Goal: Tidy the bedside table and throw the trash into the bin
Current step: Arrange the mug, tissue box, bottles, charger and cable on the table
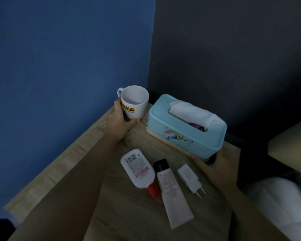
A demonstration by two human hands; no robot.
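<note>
Both hands are on the wooden bedside table point(132, 211), working the far corner against the blue wall point(59, 66). The left hand point(119, 121) is wrapped around a white mug point(135, 102) with a yellow label, fingers curled behind it and thumb under its base; the mug stands upright, handle pointing to the wall. The right hand point(210, 165) grips the near end of a light blue tissue box point(186, 126), thumb on its front corner, a white tissue point(193, 114) poking out of the slot. Lying flat in front, just beside one another: a white bottle point(137, 168) with a red cap, a white tube point(172, 192) with a black cap, and a white charger plug point(190, 178). White bedding point(283, 202) shows at the right edge.
</note>
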